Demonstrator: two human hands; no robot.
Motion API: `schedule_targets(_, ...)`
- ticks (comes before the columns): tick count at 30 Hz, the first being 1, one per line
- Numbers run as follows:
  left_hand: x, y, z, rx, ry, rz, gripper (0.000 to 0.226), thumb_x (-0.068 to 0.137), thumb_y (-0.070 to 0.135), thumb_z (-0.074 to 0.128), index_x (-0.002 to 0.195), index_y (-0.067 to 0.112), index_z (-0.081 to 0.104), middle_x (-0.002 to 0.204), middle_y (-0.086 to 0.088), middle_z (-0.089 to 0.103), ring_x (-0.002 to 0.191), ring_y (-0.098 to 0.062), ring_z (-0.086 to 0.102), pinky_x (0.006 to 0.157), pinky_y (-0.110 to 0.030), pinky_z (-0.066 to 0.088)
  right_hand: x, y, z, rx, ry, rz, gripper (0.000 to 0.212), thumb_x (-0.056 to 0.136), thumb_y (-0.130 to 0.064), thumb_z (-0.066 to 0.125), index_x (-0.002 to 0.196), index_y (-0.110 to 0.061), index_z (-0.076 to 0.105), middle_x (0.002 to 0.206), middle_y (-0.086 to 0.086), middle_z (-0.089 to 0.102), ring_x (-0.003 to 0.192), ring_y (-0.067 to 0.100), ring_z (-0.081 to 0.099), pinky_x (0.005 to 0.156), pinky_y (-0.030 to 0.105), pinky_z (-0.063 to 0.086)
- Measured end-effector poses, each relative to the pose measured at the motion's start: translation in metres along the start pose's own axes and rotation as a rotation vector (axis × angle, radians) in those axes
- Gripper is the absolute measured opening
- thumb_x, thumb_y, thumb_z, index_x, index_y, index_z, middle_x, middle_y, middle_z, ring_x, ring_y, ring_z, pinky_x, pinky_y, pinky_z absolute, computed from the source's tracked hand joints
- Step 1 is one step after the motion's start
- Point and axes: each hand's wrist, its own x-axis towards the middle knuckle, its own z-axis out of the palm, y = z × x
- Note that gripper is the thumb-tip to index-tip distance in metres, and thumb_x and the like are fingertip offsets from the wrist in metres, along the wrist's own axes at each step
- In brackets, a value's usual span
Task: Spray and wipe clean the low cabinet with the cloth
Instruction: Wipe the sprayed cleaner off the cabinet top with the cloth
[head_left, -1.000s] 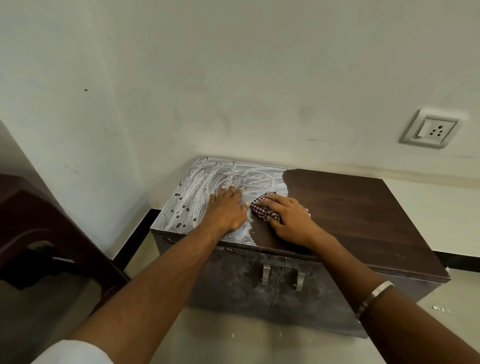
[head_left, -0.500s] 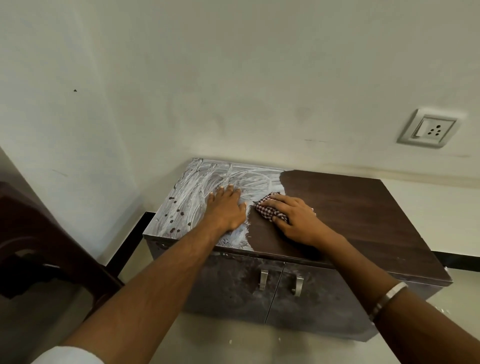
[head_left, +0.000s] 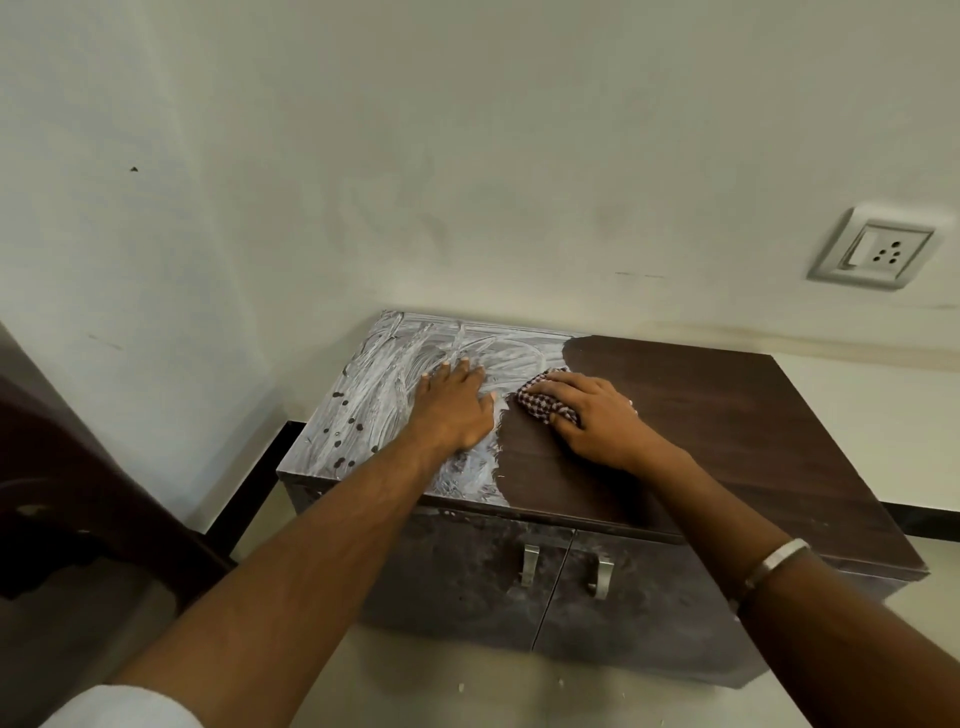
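Pressing checkered cloth (head_left: 545, 402) under right hand (head_left: 597, 415); left hand (head_left: 454, 410) flat, grip wide; cabinet top (head_left: 701, 415) half white-smeared.

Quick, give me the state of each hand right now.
Left hand: open, empty, flat on the white-smeared part of the dark brown wooden cabinet top.
Right hand: pressing the red-and-white checked cloth onto that top.

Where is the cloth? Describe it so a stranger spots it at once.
Find the low cabinet against the wall; its top is half white smear, half clean dark wood. At the boundary lies the cloth, pressed under the right hand. It is the only checked red-and-white thing there; the left hand beside it lies flat and bare.
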Motion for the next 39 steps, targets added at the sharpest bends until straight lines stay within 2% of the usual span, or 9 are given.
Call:
schedule_targets(4, 0.003, -0.001, 0.002, -0.003, 0.011, 0.004, 0.057, 0.1, 0.04, 0.022, 0.153, 0.022, 0.012, 0.163, -0.003, 0.004, 0.15, -0.027, 0.002, 0.121, -0.049, 0.003, 0.022, -0.012, 0.002, -0.025, -0.012, 0.068, 0.05, 0.095, -0.034, 0.046, 0.142, -0.042, 0.034, 0.156, -0.007, 0.028, 0.14, 0.029, 0.026, 0.117, 0.047, 0.022)
schedule_targets(9, 0.012, -0.003, 0.001, 0.003, 0.007, 0.01, 0.057, 0.1, 0.039, 0.022, 0.153, 0.021, 0.012, 0.163, -0.004, 0.005, 0.15, -0.027, 0.002, 0.121, -0.049, 0.003, 0.009, 0.003, 0.008, 0.022, 0.012, -0.042, 0.048, 0.094, -0.033, 0.049, 0.14, -0.041, 0.038, 0.154, -0.007, 0.032, 0.139, 0.026, 0.028, 0.117, 0.045, 0.021)
schedule_targets(12, 0.016, -0.004, 0.003, 0.001, 0.004, 0.01, 0.058, 0.1, 0.04, 0.022, 0.154, 0.02, 0.012, 0.163, -0.004, 0.004, 0.15, -0.027, 0.001, 0.121, -0.049, 0.003, 0.02, 0.02, 0.005, 0.0, -0.002, 0.012, 0.049, 0.093, -0.036, 0.048, 0.14, -0.044, 0.037, 0.154, -0.007, 0.032, 0.141, 0.026, 0.028, 0.117, 0.047, 0.021)
schedule_targets(16, 0.019, -0.003, 0.003, -0.001, 0.014, 0.008, 0.058, 0.1, 0.04, 0.022, 0.154, 0.021, 0.012, 0.163, -0.003, 0.005, 0.15, -0.026, 0.001, 0.121, -0.049, 0.002, 0.042, 0.007, 0.01, -0.021, -0.011, 0.061, 0.05, 0.093, -0.038, 0.045, 0.141, -0.043, 0.035, 0.155, -0.007, 0.029, 0.141, 0.027, 0.028, 0.116, 0.047, 0.024)
schedule_targets(21, 0.025, -0.001, 0.002, -0.002, 0.013, 0.012, 0.057, 0.101, 0.041, 0.021, 0.153, 0.021, 0.013, 0.163, -0.004, 0.005, 0.15, -0.027, 0.002, 0.121, -0.049, 0.003, 0.025, 0.012, 0.011, 0.013, 0.007, -0.043, 0.049, 0.094, -0.035, 0.048, 0.141, -0.042, 0.037, 0.154, -0.007, 0.031, 0.141, 0.024, 0.027, 0.118, 0.045, 0.02)
schedule_targets(27, 0.029, -0.002, 0.001, 0.002, 0.015, 0.014, 0.056, 0.101, 0.04, 0.021, 0.153, 0.02, 0.014, 0.163, -0.005, 0.007, 0.15, -0.028, 0.004, 0.122, -0.047, 0.003, 0.056, 0.022, 0.009, -0.027, -0.008, 0.058, 0.05, 0.093, -0.037, 0.045, 0.141, -0.042, 0.036, 0.154, -0.008, 0.03, 0.141, 0.026, 0.027, 0.116, 0.046, 0.024)
schedule_targets(33, 0.038, -0.002, 0.002, 0.002, 0.02, 0.012, 0.057, 0.1, 0.04, 0.022, 0.153, 0.021, 0.014, 0.163, -0.004, 0.007, 0.15, -0.027, 0.004, 0.121, -0.048, 0.003, 0.046, 0.018, 0.013, 0.005, 0.022, -0.039, 0.049, 0.093, -0.034, 0.048, 0.141, -0.04, 0.038, 0.154, -0.007, 0.032, 0.14, 0.024, 0.028, 0.118, 0.043, 0.02)
schedule_targets(39, 0.043, -0.002, 0.001, 0.005, 0.018, 0.018, 0.057, 0.1, 0.04, 0.022, 0.153, 0.021, 0.014, 0.163, -0.004, 0.006, 0.15, -0.026, 0.004, 0.121, -0.048, 0.002, 0.073, 0.029, 0.009, -0.046, -0.013, 0.07, 0.05, 0.093, -0.038, 0.044, 0.142, -0.042, 0.034, 0.155, -0.007, 0.03, 0.141, 0.027, 0.028, 0.115, 0.048, 0.024)
